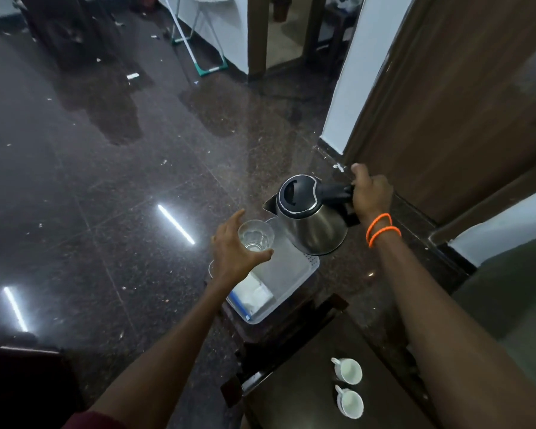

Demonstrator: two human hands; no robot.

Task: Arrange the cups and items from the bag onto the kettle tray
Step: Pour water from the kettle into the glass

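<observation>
A steel kettle (313,224) with a black lid stands at the far end of a pale plastic tray (294,274). My right hand (370,193) grips its black handle. My left hand (232,249) curls around a clear glass tumbler (256,236) at the tray's far left, fingers spread on its side. A clear bag with a blue strip and white packets (254,297) lies in the tray's near end. Two white cups (347,371) (350,404) sit on the dark table near me.
The tray rests on a small dark wooden stand (291,329) over a glossy, speckled dark floor (106,181). A wooden door (446,103) and a white wall are on the right. A folded rack (198,41) leans at the back.
</observation>
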